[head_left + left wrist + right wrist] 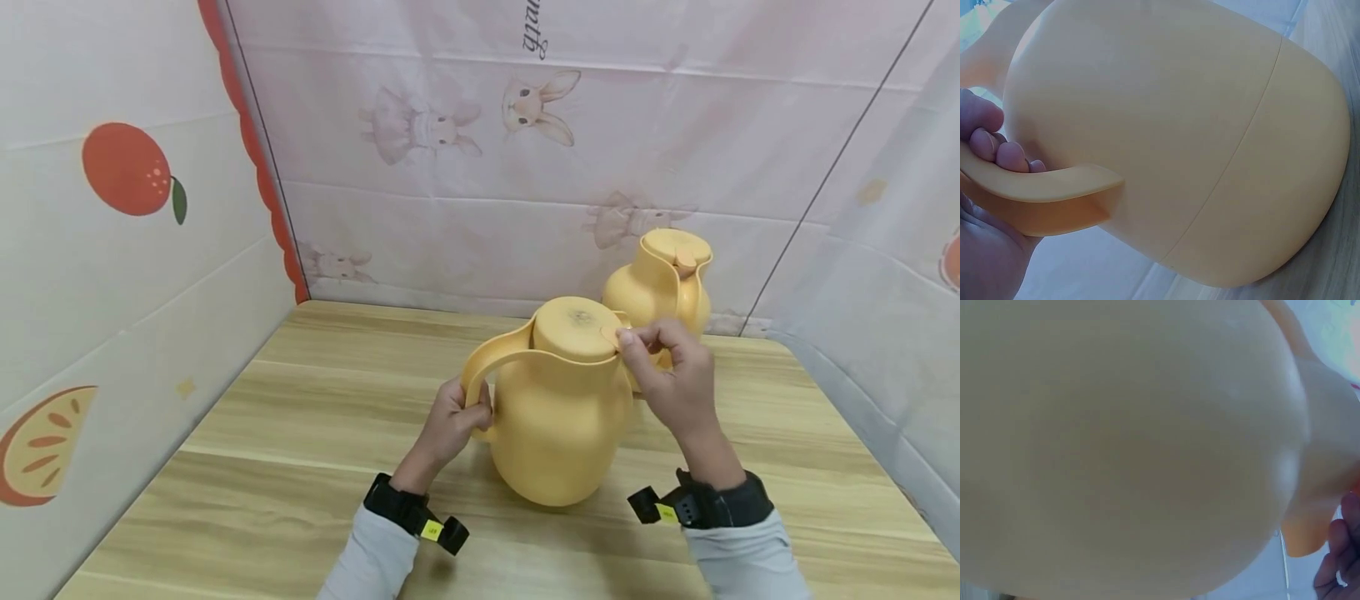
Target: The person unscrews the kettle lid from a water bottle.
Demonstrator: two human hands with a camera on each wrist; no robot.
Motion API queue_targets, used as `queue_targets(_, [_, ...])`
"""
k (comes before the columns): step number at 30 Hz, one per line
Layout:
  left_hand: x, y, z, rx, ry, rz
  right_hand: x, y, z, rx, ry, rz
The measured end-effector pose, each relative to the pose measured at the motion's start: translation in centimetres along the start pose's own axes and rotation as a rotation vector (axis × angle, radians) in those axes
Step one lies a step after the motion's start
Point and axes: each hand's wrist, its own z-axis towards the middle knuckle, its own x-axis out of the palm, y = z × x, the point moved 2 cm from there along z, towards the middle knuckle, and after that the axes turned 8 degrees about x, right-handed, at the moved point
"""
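Note:
A yellow jug (558, 433) with a round lid (566, 333) is in front of me on the table. My left hand (450, 421) grips its looped handle (495, 354); in the left wrist view the fingers (1011, 156) curl through the loop. At the lid's right edge, the thumb and forefinger of my right hand (682, 379) pinch a small orange tab (610, 336) by the spout. The jug's body (1135, 450) fills most of the right wrist view, with the fingers of that hand only partly in view at the right edge.
Just behind and to the right stands a second yellow jug (637, 292), its handle side partly hidden by my right hand. The wooden table (315, 467) meets a printed cloth backdrop (450, 217) at the back, with similar cloth walls at both sides.

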Motion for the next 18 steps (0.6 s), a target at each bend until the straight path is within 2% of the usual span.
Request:
queue_targets(4, [0.0, 0.0, 0.0, 0.003, 0.000, 0.005, -0.5, -0.8, 0.5, 0.290, 0.076, 0.103])
queue_targets(6, [0.0, 0.0, 0.0, -0.001, -0.001, 0.001, -0.7, -1.1, 0.9, 0.412, 0.111, 0.119])
queue_targets(14, [0.1, -0.2, 0.0, -0.008, -0.005, 0.007, -1.2, -1.2, 3.0, 0.655, 0.299, -0.009])
queue_targets(18, [0.0, 0.1, -0.1, -0.007, -0.005, 0.006, -1.2, -1.1, 4.3, 0.719, 0.393, -0.126])
